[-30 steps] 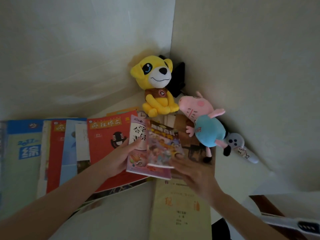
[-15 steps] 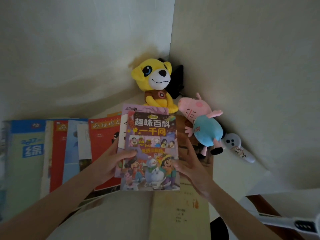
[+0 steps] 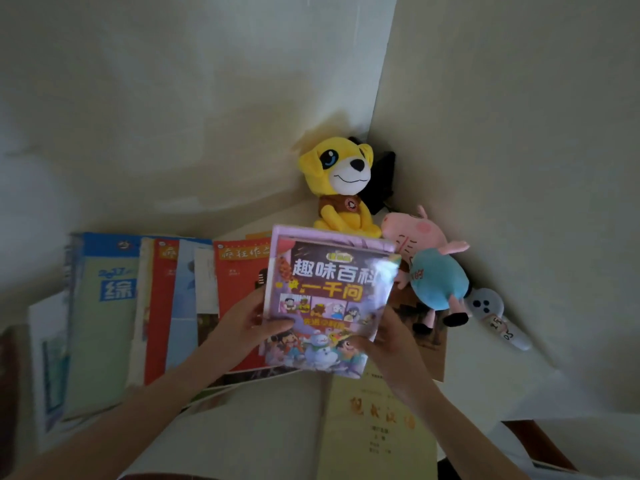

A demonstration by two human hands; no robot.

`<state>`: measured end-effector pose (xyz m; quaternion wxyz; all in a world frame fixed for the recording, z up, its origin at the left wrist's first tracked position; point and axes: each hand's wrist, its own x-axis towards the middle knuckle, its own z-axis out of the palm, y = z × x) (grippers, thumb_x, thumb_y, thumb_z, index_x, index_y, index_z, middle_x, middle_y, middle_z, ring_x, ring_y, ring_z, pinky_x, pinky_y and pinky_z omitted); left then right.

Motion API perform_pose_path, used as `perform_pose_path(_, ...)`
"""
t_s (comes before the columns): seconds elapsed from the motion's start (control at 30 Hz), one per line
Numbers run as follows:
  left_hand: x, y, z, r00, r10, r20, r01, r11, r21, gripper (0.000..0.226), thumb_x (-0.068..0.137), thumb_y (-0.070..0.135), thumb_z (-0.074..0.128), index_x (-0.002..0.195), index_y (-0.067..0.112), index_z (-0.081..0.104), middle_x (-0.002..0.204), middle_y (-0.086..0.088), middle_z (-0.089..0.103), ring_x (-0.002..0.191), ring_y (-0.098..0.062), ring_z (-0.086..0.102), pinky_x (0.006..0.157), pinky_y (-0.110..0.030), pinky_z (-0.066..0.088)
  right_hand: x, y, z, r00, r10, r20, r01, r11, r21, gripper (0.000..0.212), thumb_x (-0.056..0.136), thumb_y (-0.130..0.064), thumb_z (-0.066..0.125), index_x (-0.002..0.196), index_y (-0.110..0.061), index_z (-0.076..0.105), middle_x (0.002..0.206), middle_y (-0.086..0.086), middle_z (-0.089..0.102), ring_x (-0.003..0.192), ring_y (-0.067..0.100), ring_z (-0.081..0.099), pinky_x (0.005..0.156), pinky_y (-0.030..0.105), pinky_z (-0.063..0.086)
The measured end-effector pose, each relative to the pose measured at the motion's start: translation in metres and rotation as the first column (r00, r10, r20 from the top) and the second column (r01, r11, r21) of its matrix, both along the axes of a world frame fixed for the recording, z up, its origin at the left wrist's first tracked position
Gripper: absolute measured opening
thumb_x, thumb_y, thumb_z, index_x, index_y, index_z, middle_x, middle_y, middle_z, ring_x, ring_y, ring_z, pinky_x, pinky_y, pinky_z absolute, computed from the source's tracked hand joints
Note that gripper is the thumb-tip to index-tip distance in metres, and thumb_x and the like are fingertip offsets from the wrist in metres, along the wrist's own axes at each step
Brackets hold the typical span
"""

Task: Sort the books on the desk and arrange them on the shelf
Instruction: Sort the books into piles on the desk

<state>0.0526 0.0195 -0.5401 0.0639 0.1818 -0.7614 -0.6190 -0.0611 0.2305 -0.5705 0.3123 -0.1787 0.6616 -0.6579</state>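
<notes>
Head view: a person holds two books up over a white desk [image 3: 242, 427] set into a room corner.
Purple picture book [image 3: 329, 299]: lifted off the desk, cover facing up toward the person, cartoon figures along its near edge, glare on its right side.
Lilac book [image 3: 325, 237]: pressed flat behind the purple one, only its far edge and left strip showing.
Left hand [image 3: 242, 327]: grasping the left edge of the pair, thumb curled onto the purple cover, fingers hidden behind.
Right hand [image 3: 391, 341]: grasping the near right corner, thumb on the cover, fingers tucked underneath.
Red book [image 3: 239, 268]: flat on the desk just left of the held pair, partly under the left hand.
Blue-and-green workbook [image 3: 104, 306]: farther left, overlapped with other thin books in a fanned row.
Yellow booklet [image 3: 381, 427]: flat on the near desk, below the held books.
Yellow plush dog [image 3: 346, 181]: sitting upright in the far corner, a black object [image 3: 381, 178] behind it.
Pig plush [image 3: 433, 271]: in a blue dress, lying right of the held books on a brown book [image 3: 429, 344].
Grey toy microphone [image 3: 491, 310]: lying right of the pig, near the wall.
</notes>
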Motion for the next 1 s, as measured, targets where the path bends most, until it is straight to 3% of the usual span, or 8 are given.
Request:
perform_pose_path(0.17, 0.006, -0.005, -0.005, 0.986, 0.144, -0.078, -0.151, 0.985, -0.082, 0.05, 0.085, -0.003, 0.063, 0.111, 0.038, 0.049, 0.095, 0.032, 0.066, 0.087, 0.007, 0.065, 0.071, -0.01, 0.051, 0.002, -0.027, 0.002, 0.995, 0.004, -0.099, 0.01, 0.99, 0.141, 0.041, 0.091, -0.006, 0.064, 0.127, -0.02, 0.05, 0.111, 0.01, 0.062, 0.108, 0.021, 0.061, 0.095, 0.042, 0.051)
perform_pose_path(0.33, 0.026, -0.014, -0.005, 0.987, 0.098, -0.126, -0.118, 0.98, -0.159, 0.048, 0.081, 0.014, 0.065, 0.109, 0.05, 0.05, 0.114, 0.018, 0.06, 0.111, -0.006, 0.06, 0.097, -0.024, 0.048, 0.004, -0.029, -0.008, 0.997, -0.075, -0.008, 0.075, 0.995, 0.073, 0.08, 0.079, -0.039, 0.077, 0.145, -0.022, 0.036, 0.138, -0.001, 0.054, 0.128, 0.021, 0.052, 0.102, 0.05, 0.046)
perform_pose_path(0.5, 0.02, -0.012, -0.01, 0.976, 0.138, -0.166, -0.165, 0.973, -0.161, 0.068, 0.07, 0.02, 0.074, 0.111, 0.059, 0.037, 0.098, 0.012, 0.066, 0.094, -0.008, 0.067, 0.086, -0.03, 0.055, 0.005, -0.02, -0.018, 0.985, -0.123, -0.118, 0.136, 0.984, 0.114, 0.037, 0.09, 0.002, 0.062, 0.119, -0.02, 0.054, 0.106, -0.011, 0.068, 0.106, 0.012, 0.063, 0.089, 0.035, 0.049)
perform_pose_path(0.6, 0.012, -0.004, 0.002, 0.992, 0.04, -0.12, -0.076, 0.946, -0.315, 0.055, 0.08, 0.043, 0.065, 0.124, 0.05, 0.032, 0.094, 0.027, 0.065, 0.094, 0.007, 0.062, 0.075, -0.005, 0.047, 0.004, -0.025, -0.02, 0.984, -0.13, -0.123, 0.147, 0.978, 0.145, 0.037, 0.09, 0.0, 0.062, 0.124, -0.014, 0.053, 0.104, -0.008, 0.07, 0.103, 0.011, 0.065, 0.088, 0.031, 0.052)
perform_pose_path(0.73, 0.009, -0.001, 0.003, 0.996, 0.028, -0.089, -0.067, 0.878, -0.474, 0.024, 0.092, 0.021, 0.056, 0.105, 0.036, 0.043, 0.078, 0.033, 0.057, 0.083, 0.005, 0.061, 0.066, -0.001, 0.039, 0.007, -0.036, -0.021, 0.978, -0.077, -0.192, 0.122, 0.963, 0.238, 0.042, 0.094, -0.019, 0.062, 0.131, -0.015, 0.043, 0.114, -0.002, 0.066, 0.111, 0.014, 0.061, 0.091, 0.03, 0.05)
perform_pose_path(0.8, 0.007, -0.002, 0.002, 0.998, 0.024, -0.05, -0.044, 0.881, -0.47, 0.014, 0.093, 0.02, 0.053, 0.103, 0.028, 0.049, 0.074, 0.029, 0.06, 0.076, 0.003, 0.062, 0.065, -0.003, 0.041, 0.007, -0.04, -0.017, 0.977, -0.044, -0.21, 0.101, 0.957, 0.27, 0.03, 0.095, -0.018, 0.059, 0.122, -0.015, 0.046, 0.105, -0.005, 0.063, 0.104, 0.01, 0.061, 0.086, 0.03, 0.045)
perform_pose_path(0.9, 0.007, -0.006, 0.004, 0.994, 0.073, -0.081, -0.097, 0.937, -0.336, 0.01, 0.094, 0.02, 0.052, 0.1, 0.028, 0.049, 0.087, 0.009, 0.07, 0.081, -0.008, 0.068, 0.069, -0.024, 0.053, 0.003, -0.042, -0.009, 0.964, -0.039, -0.263, 0.104, 0.966, 0.237, 0.057, 0.096, -0.01, 0.055, 0.146, -0.007, 0.026, 0.104, -0.015, 0.062, 0.099, -0.005, 0.059, 0.088, 0.022, 0.047)
perform_pose_path(1.0, 0.011, -0.007, 0.001, 0.993, 0.085, -0.083, -0.106, 0.948, -0.301, 0.015, 0.089, 0.035, 0.051, 0.104, 0.032, 0.05, 0.094, 0.001, 0.07, 0.088, -0.014, 0.068, 0.078, -0.037, 0.054, 0.003, -0.043, -0.014, 0.958, -0.04, -0.284, 0.115, 0.961, 0.252, 0.063, 0.097, -0.013, 0.055, 0.147, -0.002, 0.019, 0.11, 0.0, 0.061, 0.098, 0.002, 0.059, 0.085, 0.018, 0.046)
